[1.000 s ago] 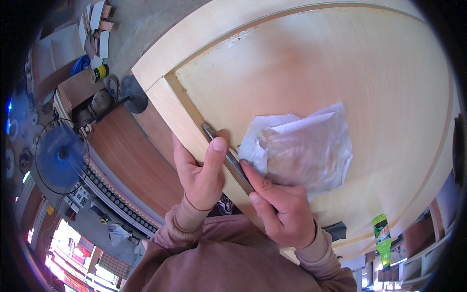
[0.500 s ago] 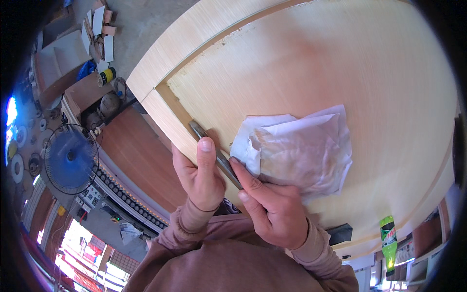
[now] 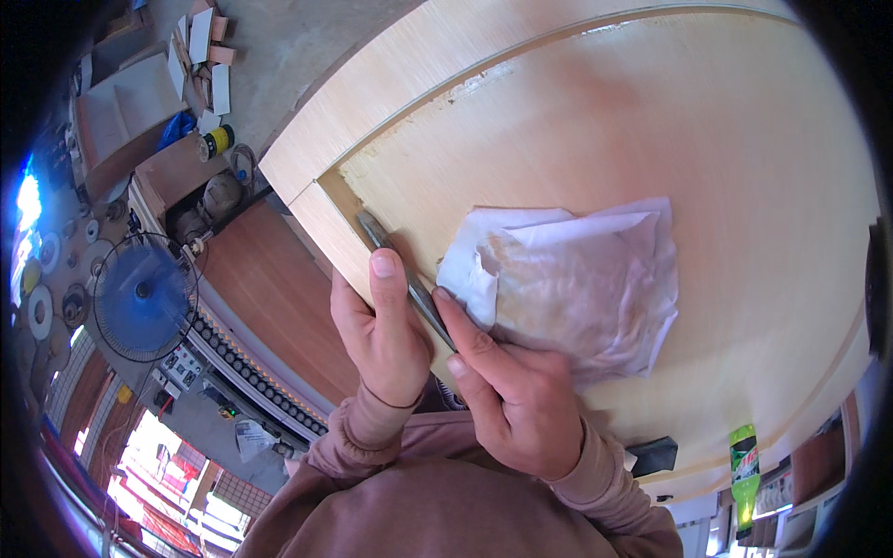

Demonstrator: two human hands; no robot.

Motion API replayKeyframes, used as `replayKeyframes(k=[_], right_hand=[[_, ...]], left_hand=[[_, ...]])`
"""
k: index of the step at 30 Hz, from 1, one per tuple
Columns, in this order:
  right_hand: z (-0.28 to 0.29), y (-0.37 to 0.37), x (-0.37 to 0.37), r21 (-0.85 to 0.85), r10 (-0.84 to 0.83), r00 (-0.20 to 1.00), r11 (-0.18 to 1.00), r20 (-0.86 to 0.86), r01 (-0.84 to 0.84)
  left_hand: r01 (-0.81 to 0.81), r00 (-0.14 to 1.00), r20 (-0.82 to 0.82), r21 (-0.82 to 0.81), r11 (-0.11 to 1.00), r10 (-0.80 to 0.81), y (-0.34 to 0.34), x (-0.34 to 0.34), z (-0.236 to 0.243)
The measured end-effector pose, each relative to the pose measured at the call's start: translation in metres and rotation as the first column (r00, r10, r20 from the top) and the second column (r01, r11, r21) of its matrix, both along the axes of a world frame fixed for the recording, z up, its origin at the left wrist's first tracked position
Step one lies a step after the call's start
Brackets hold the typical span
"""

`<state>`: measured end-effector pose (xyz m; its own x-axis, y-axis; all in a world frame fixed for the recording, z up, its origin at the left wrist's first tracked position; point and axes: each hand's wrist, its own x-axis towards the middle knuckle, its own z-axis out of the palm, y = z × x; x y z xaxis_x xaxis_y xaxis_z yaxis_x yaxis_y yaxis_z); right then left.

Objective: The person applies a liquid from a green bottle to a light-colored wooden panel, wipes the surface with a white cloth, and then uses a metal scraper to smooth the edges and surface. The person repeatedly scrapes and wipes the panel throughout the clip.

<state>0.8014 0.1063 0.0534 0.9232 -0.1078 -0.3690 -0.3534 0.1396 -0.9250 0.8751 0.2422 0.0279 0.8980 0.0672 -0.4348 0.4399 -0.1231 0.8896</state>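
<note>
A pale wooden panel [image 3: 744, 177] with a raised frame [image 3: 339, 219] lies before me. A slim dark bar-shaped tool [image 3: 420, 296] rests along the inner edge of the frame's left side. My right hand [image 3: 521, 400] pinches the tool's near end, its index finger stretched along the side. My left hand [image 3: 386, 339] is wrapped round the outside of the frame, and its thumb presses on the tool. Close to my right hand, a folded, brown-stained white sheet [image 3: 586, 288] lies on the panel; whether it is cloth or paper I cannot tell.
Toward the near right of the panel are a dark block [image 3: 654, 456] and a green bottle [image 3: 744, 479]. Left of the panel stand a blue fan [image 3: 142, 290] and a brown board [image 3: 270, 298]. Wood offcuts [image 3: 200, 42] lie on the floor at the far left.
The tool and both hands have slid slightly along the frame toward its far left corner. The whole view has shifted a little; the white sheet stays on the panel.
</note>
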Motion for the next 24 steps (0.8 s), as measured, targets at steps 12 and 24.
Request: replayKeyframes(k=[12, 24], right_hand=[[-0.002, 0.006, 0.024, -0.032, -0.043, 0.999, 0.999, 0.016, 0.044], [-0.004, 0.006, 0.029, -0.071, -0.025, 0.999, 0.997, 0.028, 0.027]], left_hand=[[-0.001, 1.0, 0.001, 0.07, 0.998, 0.0, 0.001, 0.028, 0.003], [0.118, 0.993, -0.046, 0.207, 0.971, -0.111, 0.011, 0.033, 0.003]])
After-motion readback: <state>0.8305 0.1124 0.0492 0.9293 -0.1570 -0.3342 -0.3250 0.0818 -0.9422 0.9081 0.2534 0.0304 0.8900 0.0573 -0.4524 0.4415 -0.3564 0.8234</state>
